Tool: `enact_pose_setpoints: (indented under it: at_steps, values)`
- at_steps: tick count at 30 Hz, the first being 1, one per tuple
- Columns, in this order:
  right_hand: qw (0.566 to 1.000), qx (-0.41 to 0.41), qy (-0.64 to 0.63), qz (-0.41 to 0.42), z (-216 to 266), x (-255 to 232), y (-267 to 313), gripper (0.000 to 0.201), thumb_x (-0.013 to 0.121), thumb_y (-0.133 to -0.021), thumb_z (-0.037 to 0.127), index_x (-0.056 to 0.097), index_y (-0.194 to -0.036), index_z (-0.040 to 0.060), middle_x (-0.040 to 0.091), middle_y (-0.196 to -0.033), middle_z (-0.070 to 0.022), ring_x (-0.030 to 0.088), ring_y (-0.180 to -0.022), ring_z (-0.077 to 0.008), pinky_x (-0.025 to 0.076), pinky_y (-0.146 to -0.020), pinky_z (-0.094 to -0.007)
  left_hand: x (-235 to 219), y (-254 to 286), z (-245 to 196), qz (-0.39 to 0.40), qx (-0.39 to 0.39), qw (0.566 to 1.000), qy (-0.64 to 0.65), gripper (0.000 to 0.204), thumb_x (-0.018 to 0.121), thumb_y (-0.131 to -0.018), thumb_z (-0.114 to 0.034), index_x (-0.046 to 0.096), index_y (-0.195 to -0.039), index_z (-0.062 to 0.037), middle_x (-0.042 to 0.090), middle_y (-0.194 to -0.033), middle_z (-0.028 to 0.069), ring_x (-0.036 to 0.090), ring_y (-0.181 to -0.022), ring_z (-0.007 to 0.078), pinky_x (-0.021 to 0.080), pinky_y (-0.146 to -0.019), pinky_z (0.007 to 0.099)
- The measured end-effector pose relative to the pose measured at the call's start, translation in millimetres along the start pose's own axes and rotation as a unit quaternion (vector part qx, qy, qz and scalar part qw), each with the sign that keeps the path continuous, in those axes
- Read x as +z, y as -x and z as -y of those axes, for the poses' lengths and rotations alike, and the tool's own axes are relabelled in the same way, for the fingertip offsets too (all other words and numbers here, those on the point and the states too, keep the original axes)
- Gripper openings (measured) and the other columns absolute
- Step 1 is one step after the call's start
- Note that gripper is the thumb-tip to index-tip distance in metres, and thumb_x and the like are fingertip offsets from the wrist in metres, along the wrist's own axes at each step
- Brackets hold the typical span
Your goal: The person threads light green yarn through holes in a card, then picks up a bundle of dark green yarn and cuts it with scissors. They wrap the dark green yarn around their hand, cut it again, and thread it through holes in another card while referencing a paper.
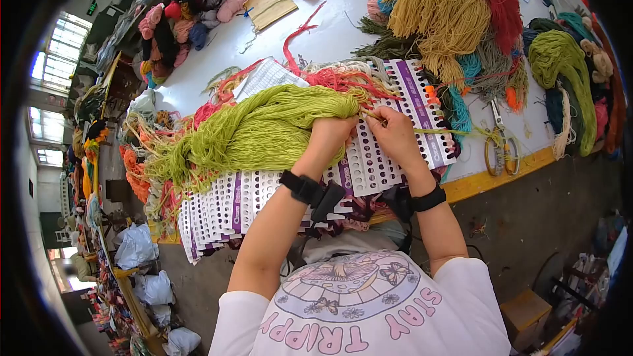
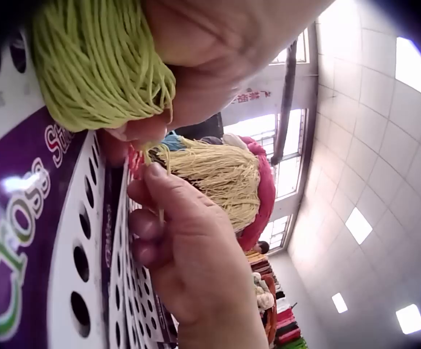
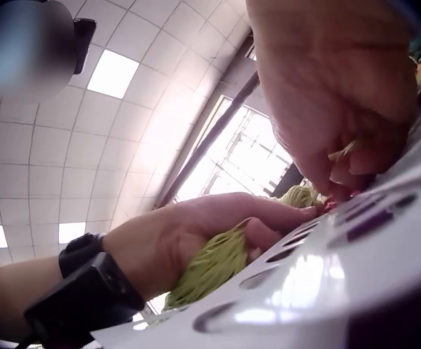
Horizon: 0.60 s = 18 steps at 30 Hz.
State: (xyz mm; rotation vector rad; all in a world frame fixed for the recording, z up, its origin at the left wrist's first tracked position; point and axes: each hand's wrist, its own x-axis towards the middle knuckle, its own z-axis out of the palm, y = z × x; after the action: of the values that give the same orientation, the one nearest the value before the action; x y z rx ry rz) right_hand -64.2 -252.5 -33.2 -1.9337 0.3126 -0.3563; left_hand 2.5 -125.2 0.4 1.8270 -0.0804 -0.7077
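A thick hank of lime-green yarn point(image 1: 257, 128) lies over a stack of white-and-purple punched cards point(image 1: 376, 158) marked "Cross Stitch". At the hank's right end the left hand point(image 1: 331, 137) grips the bundle, its fingers curled round the strands. Just right of it the right hand point(image 1: 393, 135) pinches a thin green strand between thumb and fingers; the strand trails off rightward over the cards. In the left wrist view the right hand point(image 2: 203, 254) holds the strand close to the bundled yarn point(image 2: 98, 65). The right wrist view shows green yarn point(image 3: 210, 269) under the left hand point(image 3: 189, 233).
Scissors point(image 1: 501, 148) lie at the table's right edge. Large tan yarn point(image 1: 438, 10) and red yarn point(image 1: 491, 0) sit at the back right, more green yarn point(image 1: 560, 66) beyond. Behind the cards are a wooden board point(image 1: 271, 8) and a printed sheet point(image 1: 267, 79).
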Motion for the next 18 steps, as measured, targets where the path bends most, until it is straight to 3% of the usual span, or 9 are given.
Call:
enact_pose_setpoints:
  at_steps: [2,5,7,9,14,18]
  values:
    - [1.000,0.014,-0.001,-0.021,-4,2,-1,0.017,0.059,-0.076,0.014,0.061,-0.082,-0.0020,0.059,-0.063,-0.0069,0.051,-0.055,-0.0096,0.041,-0.052,-0.0253,0,-8,7,0.012,-0.009,1.000,0.027,0.009,0.057,-0.079,-0.009,0.057,-0.082,-0.0004,0.056,-0.067,0.0054,0.046,-0.042,0.0103,0.036,-0.037,0.0232]
    - [0.999,-0.003,-0.004,-0.047,4,2,3,0.014,0.059,-0.072,0.014,0.061,-0.076,0.0010,0.060,-0.068,-0.0149,0.058,-0.060,-0.0283,0.045,-0.056,-0.0342,-6,-6,4,0.035,-0.074,0.989,0.126,0.010,0.056,-0.078,-0.007,0.057,-0.085,-0.0008,0.056,-0.069,0.0049,0.045,-0.044,0.0092,0.036,-0.039,0.0220]
    - [0.999,-0.002,-0.006,-0.043,3,3,2,0.013,0.061,-0.070,0.013,0.061,-0.076,0.0009,0.060,-0.070,-0.0141,0.058,-0.063,-0.0276,0.045,-0.058,-0.0330,-12,0,-7,0.056,-0.159,0.968,0.186,0.011,0.056,-0.077,-0.005,0.056,-0.088,-0.0011,0.055,-0.070,0.0043,0.045,-0.045,0.0082,0.037,-0.040,0.0213]
    - [0.998,-0.038,0.005,-0.046,6,0,0,0.013,0.062,-0.070,0.012,0.061,-0.077,0.0006,0.060,-0.072,-0.0138,0.059,-0.064,-0.0269,0.046,-0.059,-0.0322,-14,-3,-2,0.083,-0.157,0.964,0.199,0.008,0.055,-0.080,-0.007,0.056,-0.087,-0.0031,0.054,-0.068,0.0030,0.045,-0.047,0.0074,0.038,-0.041,0.0211]
    - [0.998,-0.022,-0.050,0.033,-1,-7,-4,0.013,0.063,-0.070,0.010,0.062,-0.079,-0.0001,0.060,-0.076,-0.0118,0.059,-0.066,-0.0230,0.046,-0.061,-0.0297,-10,-14,10,0.118,-0.156,0.961,0.197,0.005,0.055,-0.083,-0.010,0.056,-0.083,-0.0048,0.053,-0.067,0.0014,0.045,-0.047,0.0073,0.039,-0.042,0.0208]
    - [0.993,0.024,-0.107,0.037,-2,-4,0,0.014,0.064,-0.071,0.010,0.063,-0.080,-0.0003,0.060,-0.078,-0.0106,0.059,-0.067,-0.0211,0.045,-0.061,-0.0285,-3,-5,5,0.045,-0.129,0.974,0.182,0.006,0.055,-0.082,-0.010,0.055,-0.084,-0.0037,0.053,-0.070,0.0010,0.045,-0.049,0.0070,0.039,-0.043,0.0207]
